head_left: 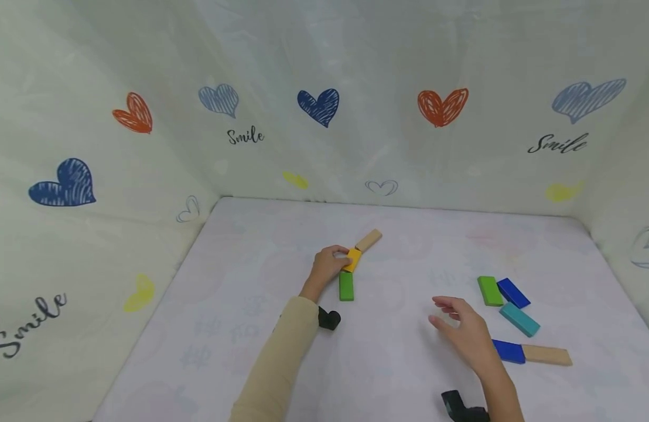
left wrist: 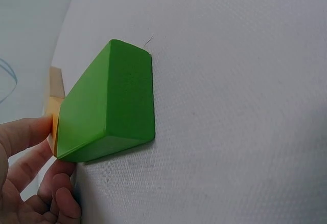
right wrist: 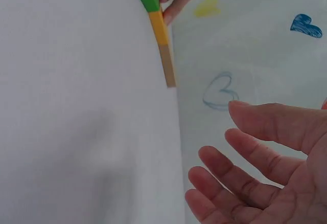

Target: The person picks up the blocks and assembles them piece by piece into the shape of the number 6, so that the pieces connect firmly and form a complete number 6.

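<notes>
My left hand (head_left: 325, 267) pinches a yellow block (head_left: 354, 259) between thumb and fingers. That block lies in a bent row, between a green block (head_left: 346, 287) on the near side and a plain wooden block (head_left: 369, 240) on the far side. Up close in the left wrist view, the green block (left wrist: 107, 96) partly hides the yellow one. My right hand (head_left: 465, 333) hovers over the table with its fingers spread and relaxed, holding nothing; the right wrist view shows its thumb apart from the fingers.
Right of my right hand lie a second green block (head_left: 490, 291), a blue block (head_left: 513, 293) and a teal block (head_left: 519, 319). Nearer, another blue block (head_left: 510, 351) meets a plain wooden block (head_left: 547, 355) end to end. A patterned cloth wall (head_left: 377, 152) rises behind the white table (head_left: 388, 351).
</notes>
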A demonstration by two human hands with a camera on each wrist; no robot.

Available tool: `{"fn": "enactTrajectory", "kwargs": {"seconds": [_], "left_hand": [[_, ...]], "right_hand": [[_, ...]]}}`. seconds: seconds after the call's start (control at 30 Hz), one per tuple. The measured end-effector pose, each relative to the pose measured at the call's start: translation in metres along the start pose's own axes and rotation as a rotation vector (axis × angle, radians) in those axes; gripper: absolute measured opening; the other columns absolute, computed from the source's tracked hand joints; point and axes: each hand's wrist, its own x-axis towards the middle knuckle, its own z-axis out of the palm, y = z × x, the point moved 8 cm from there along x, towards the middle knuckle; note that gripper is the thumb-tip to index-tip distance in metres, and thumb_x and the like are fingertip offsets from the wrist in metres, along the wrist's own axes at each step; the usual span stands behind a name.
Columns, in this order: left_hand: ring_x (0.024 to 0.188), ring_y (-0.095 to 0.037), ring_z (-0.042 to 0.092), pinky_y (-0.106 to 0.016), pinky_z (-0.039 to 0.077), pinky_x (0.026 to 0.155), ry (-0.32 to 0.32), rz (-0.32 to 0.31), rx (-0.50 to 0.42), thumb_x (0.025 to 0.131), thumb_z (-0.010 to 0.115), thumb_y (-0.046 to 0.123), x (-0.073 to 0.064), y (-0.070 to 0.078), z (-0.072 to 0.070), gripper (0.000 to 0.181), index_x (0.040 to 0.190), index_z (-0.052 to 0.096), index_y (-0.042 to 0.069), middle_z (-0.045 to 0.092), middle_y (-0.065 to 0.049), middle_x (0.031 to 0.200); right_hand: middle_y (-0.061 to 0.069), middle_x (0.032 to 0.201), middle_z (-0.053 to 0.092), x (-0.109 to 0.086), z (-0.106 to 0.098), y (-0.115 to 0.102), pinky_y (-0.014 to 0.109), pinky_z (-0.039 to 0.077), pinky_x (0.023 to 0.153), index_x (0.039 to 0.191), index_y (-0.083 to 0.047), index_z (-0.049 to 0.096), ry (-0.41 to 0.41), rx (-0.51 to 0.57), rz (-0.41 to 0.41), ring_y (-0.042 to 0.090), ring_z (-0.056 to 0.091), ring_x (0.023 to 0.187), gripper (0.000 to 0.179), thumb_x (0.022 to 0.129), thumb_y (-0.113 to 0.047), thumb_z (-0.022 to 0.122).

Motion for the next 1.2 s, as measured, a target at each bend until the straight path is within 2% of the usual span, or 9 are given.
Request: {"fn": "enactTrajectory", "kwargs": {"seconds": [0.27,0.43,0.57,0.8,1.03,1.2], "left_hand": [[0.108,-0.027,0.051,-0.044,0.039,0.097,-0.012,0.017,-0.002,0.083,0.066,0.022,0.000,0.001,0.001,0.028,0.110,0.067,0.012,0.058,-0.012,0.126],[0.109,-0.027,0.051,-0.045,0.039,0.097,-0.004,0.005,-0.006,0.083,0.066,0.022,-0.002,0.000,0.000,0.029,0.110,0.067,0.012,0.058,-0.012,0.127],[0.114,-0.028,0.051,-0.045,0.039,0.098,0.003,0.003,0.003,0.083,0.066,0.022,-0.003,0.001,0.000,0.028,0.109,0.068,0.012,0.057,-0.013,0.127],[0.113,-0.028,0.051,-0.044,0.039,0.098,0.003,0.003,0.002,0.083,0.066,0.022,-0.004,0.004,-0.001,0.028,0.109,0.068,0.012,0.058,-0.012,0.126],[0.102,-0.024,0.052,-0.043,0.041,0.094,0.007,-0.013,0.011,0.083,0.067,0.022,-0.002,0.002,0.000,0.027,0.109,0.068,0.013,0.059,-0.010,0.124],[0.099,-0.022,0.051,-0.042,0.042,0.092,0.013,-0.024,0.014,0.083,0.068,0.022,-0.001,0.000,0.000,0.027,0.109,0.068,0.014,0.060,-0.010,0.123]], "right_hand": [[0.029,0.132,0.041,-0.015,-0.029,0.055,0.060,0.037,0.094,0.131,0.001,0.044,-0.017,-0.145,0.114,0.046,0.038,0.120,0.048,0.089,-0.016,0.059],[0.034,0.134,0.033,-0.018,-0.041,0.090,0.063,0.035,0.093,0.132,0.004,0.040,-0.066,-0.194,0.183,0.050,0.034,0.120,0.051,0.089,-0.016,0.058],[0.036,0.133,0.031,-0.019,-0.047,0.108,0.065,0.032,0.093,0.132,0.006,0.041,-0.089,-0.230,0.199,0.053,0.031,0.119,0.054,0.087,-0.016,0.061],[0.038,0.124,0.038,-0.019,-0.055,0.121,0.066,0.033,0.089,0.125,0.009,0.047,-0.048,-0.319,0.159,0.054,0.034,0.111,0.050,0.082,-0.011,0.065],[0.037,0.118,0.041,-0.020,-0.055,0.124,0.062,0.027,0.087,0.121,0.009,0.050,-0.020,-0.324,0.111,0.052,0.034,0.106,0.047,0.080,-0.007,0.065],[0.035,0.115,0.044,-0.019,-0.055,0.125,0.057,0.028,0.083,0.119,0.008,0.052,-0.010,-0.333,0.073,0.048,0.038,0.100,0.046,0.078,-0.006,0.067]]}}
